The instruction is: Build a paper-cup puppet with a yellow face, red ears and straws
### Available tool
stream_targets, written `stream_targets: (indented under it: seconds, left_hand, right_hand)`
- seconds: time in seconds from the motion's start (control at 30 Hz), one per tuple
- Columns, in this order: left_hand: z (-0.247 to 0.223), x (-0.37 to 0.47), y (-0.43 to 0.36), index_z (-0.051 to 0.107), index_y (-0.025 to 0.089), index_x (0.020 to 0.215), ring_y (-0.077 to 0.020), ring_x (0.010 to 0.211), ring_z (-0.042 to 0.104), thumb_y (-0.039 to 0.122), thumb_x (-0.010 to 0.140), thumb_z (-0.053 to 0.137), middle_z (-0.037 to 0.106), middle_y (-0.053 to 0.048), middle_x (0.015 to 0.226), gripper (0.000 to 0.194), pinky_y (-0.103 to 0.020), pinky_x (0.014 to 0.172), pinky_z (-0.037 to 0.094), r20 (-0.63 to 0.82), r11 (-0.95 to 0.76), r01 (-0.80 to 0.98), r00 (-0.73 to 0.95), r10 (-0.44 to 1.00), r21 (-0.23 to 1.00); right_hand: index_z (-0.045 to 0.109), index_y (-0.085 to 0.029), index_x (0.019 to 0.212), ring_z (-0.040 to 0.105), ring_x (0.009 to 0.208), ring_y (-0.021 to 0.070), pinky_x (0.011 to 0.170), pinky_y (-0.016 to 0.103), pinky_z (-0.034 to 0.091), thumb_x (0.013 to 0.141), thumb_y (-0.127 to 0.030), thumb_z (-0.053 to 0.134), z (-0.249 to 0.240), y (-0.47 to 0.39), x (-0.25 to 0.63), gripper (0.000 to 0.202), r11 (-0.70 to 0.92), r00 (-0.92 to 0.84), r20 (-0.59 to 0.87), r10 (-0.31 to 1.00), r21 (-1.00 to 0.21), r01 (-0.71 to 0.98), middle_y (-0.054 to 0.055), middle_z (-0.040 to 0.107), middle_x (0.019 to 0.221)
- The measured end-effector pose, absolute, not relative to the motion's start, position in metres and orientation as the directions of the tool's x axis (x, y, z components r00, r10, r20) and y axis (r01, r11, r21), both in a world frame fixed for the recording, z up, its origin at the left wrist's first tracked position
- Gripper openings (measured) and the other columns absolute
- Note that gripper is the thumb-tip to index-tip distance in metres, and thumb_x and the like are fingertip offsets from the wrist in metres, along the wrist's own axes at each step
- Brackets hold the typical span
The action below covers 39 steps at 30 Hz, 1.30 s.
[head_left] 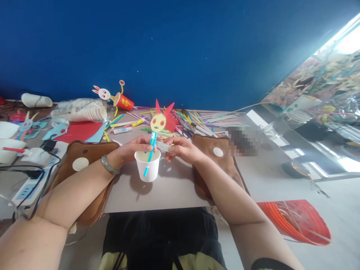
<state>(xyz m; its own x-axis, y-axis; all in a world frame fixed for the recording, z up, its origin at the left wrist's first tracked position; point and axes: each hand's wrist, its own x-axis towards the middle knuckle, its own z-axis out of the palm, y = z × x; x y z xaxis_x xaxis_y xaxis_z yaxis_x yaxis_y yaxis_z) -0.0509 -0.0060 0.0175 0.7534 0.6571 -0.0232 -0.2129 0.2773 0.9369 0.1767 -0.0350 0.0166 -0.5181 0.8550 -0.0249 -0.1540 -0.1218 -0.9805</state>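
A white paper cup is held up over the grey table, with a blue straw standing in it and a short blue piece poking through its front. On the straw sits a round yellow face with red eyes and red spikes. My left hand, with a bangle at the wrist, is closed around the straw just above the cup's rim. My right hand pinches a small clear strip that reaches toward the straw. The ends of the left fingers are partly hidden behind the straw.
Brown pads lie under both forearms. Many coloured straws and a marker spread along the blue wall. At left are stacked cups, red paper and a power strip. A red container is lower right.
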Motion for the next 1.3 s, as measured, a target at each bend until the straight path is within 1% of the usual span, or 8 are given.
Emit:
stream_targets:
  seconds: [0.17,0.3,0.47,0.57,0.7,0.97,1.13,1.3]
  left_hand:
    - [0.021,-0.05,-0.007,0.07,0.012,0.068,-0.0167,0.059,0.062,0.04,0.063,0.082,0.068,-0.006,0.068,0.03,-0.027,0.056,0.046,0.013,0.293,-0.256,0.774,0.633,0.921]
    - [0.023,-0.05,-0.008,0.068,0.013,0.069,-0.0161,0.056,0.062,0.041,0.064,0.081,0.071,-0.007,0.07,0.031,-0.027,0.055,0.046,0.014,0.33,-0.279,0.781,0.624,0.902]
    - [0.022,-0.049,-0.007,0.067,0.013,0.068,-0.0159,0.054,0.061,0.042,0.063,0.082,0.068,-0.007,0.064,0.033,-0.026,0.053,0.045,0.015,0.348,-0.303,0.773,0.635,0.887]
    - [0.019,-0.049,-0.005,0.066,0.013,0.068,-0.0164,0.055,0.061,0.042,0.062,0.082,0.069,-0.008,0.066,0.034,-0.027,0.054,0.046,0.022,0.355,-0.32,0.769,0.639,0.878]
    - [0.016,-0.048,-0.004,0.067,0.013,0.069,-0.0167,0.057,0.062,0.042,0.063,0.082,0.07,-0.009,0.07,0.033,-0.027,0.055,0.047,0.022,0.359,-0.324,0.768,0.641,0.875]
    - [0.015,-0.048,-0.006,0.069,0.013,0.07,-0.0162,0.059,0.062,0.04,0.063,0.083,0.069,-0.006,0.068,0.031,-0.025,0.055,0.046,-0.001,0.322,-0.275,0.759,0.651,0.906]
    - [0.014,-0.048,-0.006,0.07,0.013,0.068,-0.0152,0.058,0.06,0.04,0.063,0.084,0.067,-0.005,0.065,0.03,-0.025,0.055,0.044,-0.002,0.322,-0.282,0.75,0.661,0.904]
    - [0.015,-0.048,-0.006,0.069,0.014,0.069,-0.0162,0.061,0.062,0.041,0.062,0.083,0.069,-0.006,0.069,0.032,-0.026,0.056,0.044,-0.005,0.341,-0.296,0.749,0.662,0.892]
  right_hand:
    - [0.067,-0.014,0.089,0.069,0.058,0.014,0.054,0.024,0.058,0.075,-0.021,0.068,0.02,-0.037,0.176,0.016,-0.113,-0.546,0.007,0.838,-0.976,-0.187,0.002,0.072,0.069]
    - [0.066,-0.015,0.088,0.067,0.057,0.0127,0.053,0.023,0.057,0.076,-0.021,0.069,0.021,-0.037,0.175,0.015,-0.141,-0.548,0.003,0.837,-0.965,-0.22,0.002,0.072,0.07]
    - [0.065,-0.015,0.09,0.068,0.059,0.0119,0.053,0.021,0.057,0.079,-0.024,0.071,0.018,-0.035,0.176,0.016,-0.174,-0.561,0.008,0.828,-0.947,-0.269,0.003,0.072,0.073]
    - [0.064,-0.016,0.094,0.068,0.06,0.0122,0.054,0.022,0.057,0.081,-0.03,0.074,0.016,-0.035,0.178,0.022,-0.175,-0.567,0.017,0.824,-0.943,-0.282,0.002,0.071,0.072]
    - [0.062,-0.016,0.092,0.068,0.061,0.0118,0.055,0.022,0.057,0.08,-0.037,0.076,0.016,-0.036,0.177,0.028,-0.166,-0.564,0.03,0.825,-0.942,-0.292,0.001,0.07,0.074]
    - [0.059,-0.017,0.082,0.066,0.054,0.0143,0.05,0.024,0.055,0.078,-0.03,0.066,0.016,-0.037,0.169,0.015,-0.218,-0.5,-0.038,0.865,-0.926,-0.307,0.001,0.069,0.065]
    - [0.06,-0.017,0.08,0.063,0.05,0.0129,0.05,0.023,0.054,0.071,-0.019,0.062,0.016,-0.037,0.166,0.009,-0.218,-0.469,-0.06,0.881,-0.931,-0.292,0.001,0.069,0.06]
    - [0.064,-0.017,0.08,0.064,0.054,0.0122,0.052,0.022,0.054,0.073,-0.022,0.068,0.014,-0.037,0.166,0.011,-0.196,-0.452,-0.034,0.891,-0.928,-0.317,0.001,0.07,0.062]
